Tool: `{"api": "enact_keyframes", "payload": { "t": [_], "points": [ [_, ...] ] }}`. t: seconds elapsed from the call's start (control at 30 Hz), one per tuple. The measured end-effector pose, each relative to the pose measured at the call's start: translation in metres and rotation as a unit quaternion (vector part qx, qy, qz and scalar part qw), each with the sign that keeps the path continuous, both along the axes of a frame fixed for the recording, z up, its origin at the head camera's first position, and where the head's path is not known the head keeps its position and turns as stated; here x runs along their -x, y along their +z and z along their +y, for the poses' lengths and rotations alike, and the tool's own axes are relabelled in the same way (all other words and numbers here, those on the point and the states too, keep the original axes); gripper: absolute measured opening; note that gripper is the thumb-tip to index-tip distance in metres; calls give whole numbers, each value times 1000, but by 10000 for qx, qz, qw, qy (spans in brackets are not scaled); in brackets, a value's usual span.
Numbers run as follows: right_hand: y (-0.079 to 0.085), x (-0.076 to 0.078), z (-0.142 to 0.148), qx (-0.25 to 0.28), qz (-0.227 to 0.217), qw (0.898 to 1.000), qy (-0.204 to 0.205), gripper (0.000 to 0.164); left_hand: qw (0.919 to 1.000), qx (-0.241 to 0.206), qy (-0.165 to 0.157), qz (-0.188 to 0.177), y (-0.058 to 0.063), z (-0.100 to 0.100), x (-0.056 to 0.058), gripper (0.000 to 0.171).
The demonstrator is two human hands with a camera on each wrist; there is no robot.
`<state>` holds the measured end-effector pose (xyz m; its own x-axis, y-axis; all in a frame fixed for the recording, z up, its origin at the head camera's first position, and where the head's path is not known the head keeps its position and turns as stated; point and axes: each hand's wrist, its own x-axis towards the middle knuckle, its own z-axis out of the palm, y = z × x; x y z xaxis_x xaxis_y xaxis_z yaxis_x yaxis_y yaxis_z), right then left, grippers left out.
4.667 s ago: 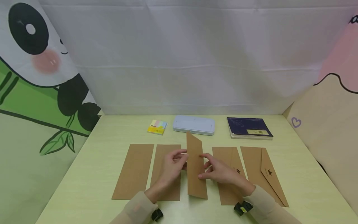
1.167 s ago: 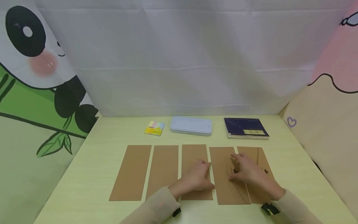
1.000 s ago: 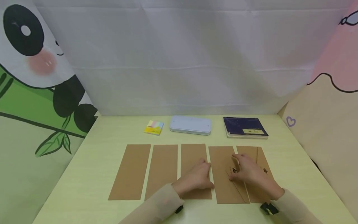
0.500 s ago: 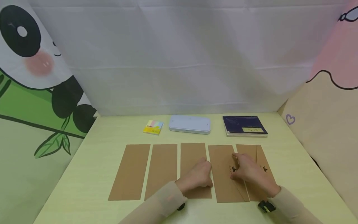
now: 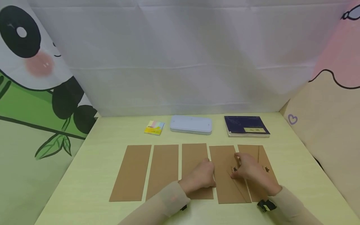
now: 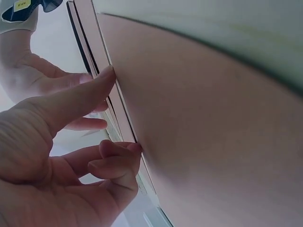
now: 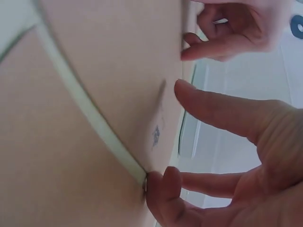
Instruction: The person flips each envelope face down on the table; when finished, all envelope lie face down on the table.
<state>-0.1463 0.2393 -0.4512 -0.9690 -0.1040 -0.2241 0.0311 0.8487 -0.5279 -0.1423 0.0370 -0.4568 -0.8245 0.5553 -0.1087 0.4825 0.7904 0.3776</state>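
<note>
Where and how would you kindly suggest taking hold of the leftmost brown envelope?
I'd pinch the leftmost envelope by the middle of its long left edge, coming in low from the left. It lies flat, so that edge probably needs lifting slightly first. Bare table adjoins it there, while the neighbouring envelope leaves only a narrow gap on the right.

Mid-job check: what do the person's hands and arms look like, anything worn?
The left hand and right hand wear no gloves. Plain pale beige long sleeves end near the wrists. A black device with a yellow label sits at the right wrist; another dark piece, mostly hidden, at the left.
</note>
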Motion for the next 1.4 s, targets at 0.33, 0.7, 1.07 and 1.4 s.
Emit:
{"api": "enact_keyframes", "payload": {
  "t": [0.33,0.7,1.07,1.4],
  "points": [
    [0,2,14,906,-100,9958,-107,81,10000,24,-2,-29,-1,2,0,32],
    [3,4,41,1510,-158,9872,499,62,9992,165,-190,295,-1,1,-1,30],
    [2,6,58,3114,-687,9435,897,52,9998,167,25,-53,2,7,-2,35],
    [2,5,62,3841,-913,9120,1111,54,9967,-497,233,-597,-2,10,7,35]
  ]
}}
